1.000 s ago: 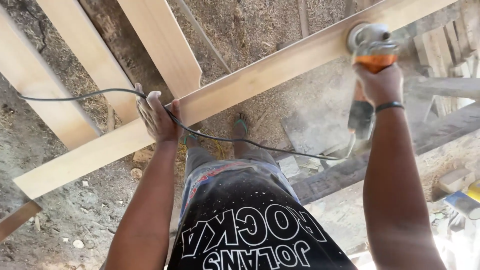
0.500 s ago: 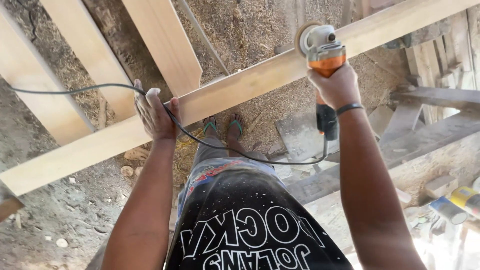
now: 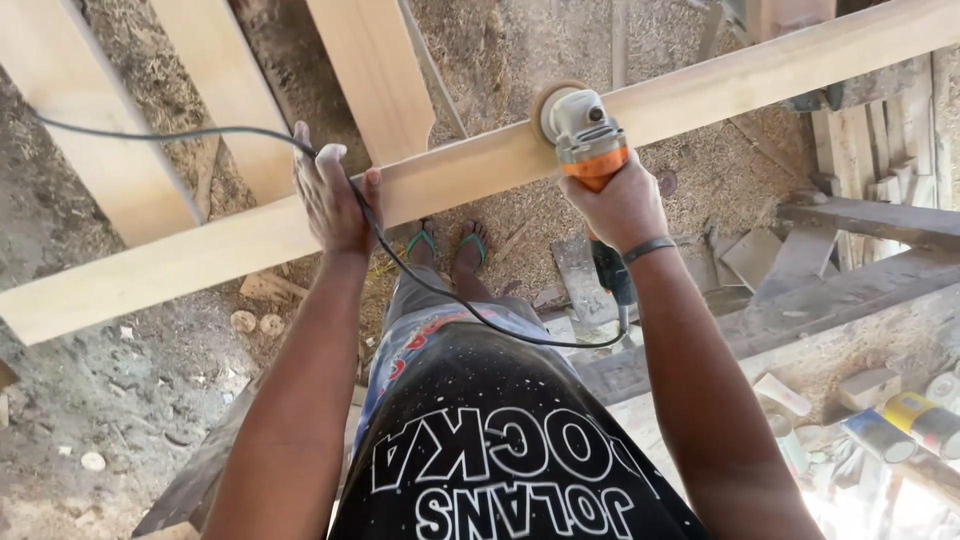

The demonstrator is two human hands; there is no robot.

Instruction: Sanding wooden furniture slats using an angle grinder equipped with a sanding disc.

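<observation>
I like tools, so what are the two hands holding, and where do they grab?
The right hand grips the angle grinder around its orange body. The left hand presses on the long wooden plank, its power cord running under the fingers.

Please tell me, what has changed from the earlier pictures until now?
The right hand has carried the orange sander leftward along the long plank, from near its right end toward the middle, closer to the left hand. Nothing was taken up or let go. The left hand still presses on the plank with the black cord under it.
</observation>
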